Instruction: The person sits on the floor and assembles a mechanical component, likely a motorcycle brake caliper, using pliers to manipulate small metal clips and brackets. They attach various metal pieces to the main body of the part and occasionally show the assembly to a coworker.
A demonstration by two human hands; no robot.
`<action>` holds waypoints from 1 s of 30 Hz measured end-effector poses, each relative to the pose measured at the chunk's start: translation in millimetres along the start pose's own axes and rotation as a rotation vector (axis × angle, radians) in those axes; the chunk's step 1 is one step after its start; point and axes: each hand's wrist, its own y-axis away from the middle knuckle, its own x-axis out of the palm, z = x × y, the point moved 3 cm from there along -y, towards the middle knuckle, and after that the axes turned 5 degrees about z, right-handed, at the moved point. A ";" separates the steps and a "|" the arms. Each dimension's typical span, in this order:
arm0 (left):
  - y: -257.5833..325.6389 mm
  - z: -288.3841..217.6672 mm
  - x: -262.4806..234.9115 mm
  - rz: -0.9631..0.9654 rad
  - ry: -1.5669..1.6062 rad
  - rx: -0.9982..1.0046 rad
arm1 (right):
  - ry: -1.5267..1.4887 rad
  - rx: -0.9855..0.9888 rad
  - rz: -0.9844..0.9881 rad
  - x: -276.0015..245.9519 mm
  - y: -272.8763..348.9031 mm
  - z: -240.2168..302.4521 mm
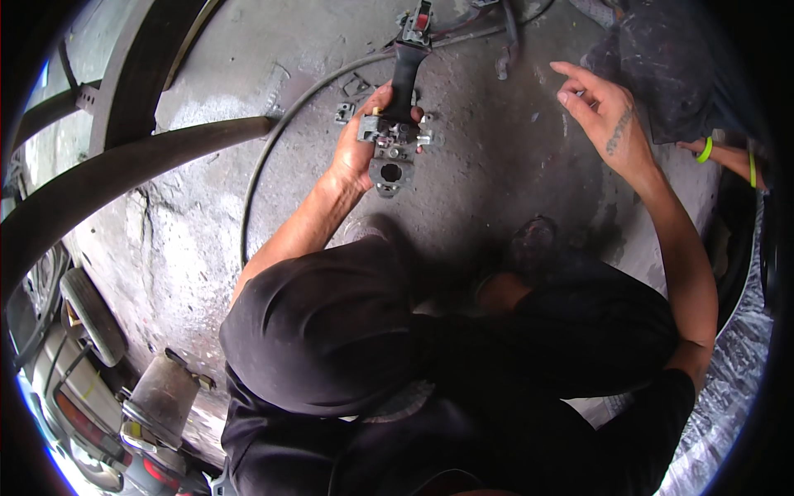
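My left hand is wrapped round a metal mechanism with a black neck, holding it above the floor. Its near end is a grey metal bracket with a round hole and small fittings. At the far end of the neck is a metal piece with a red part. I cannot tell what kind of part it is. My right hand is raised off to the right, index finger stretched out and thumb apart, with nothing visible in it. Small metal brackets lie on the floor beside my left hand.
A dark cable curves across the floor on the left. Thick dark beams cross the left side, with a wheel and a tail-light section below. At right, another person's arm wears yellow-green bands.
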 end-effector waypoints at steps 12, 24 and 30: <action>2.3 -3.0 -1.9 -0.140 -0.030 0.007 | 0.006 -0.042 -0.329 -53.4 -3.9 -0.3; 4.5 -11.5 -24.0 -0.144 -0.015 0.048 | 0.061 -0.139 -0.374 -79.1 -3.6 -3.7; 2.6 -13.7 -26.9 -0.103 0.027 0.081 | 0.159 -0.046 0.465 -16.8 30.8 -43.3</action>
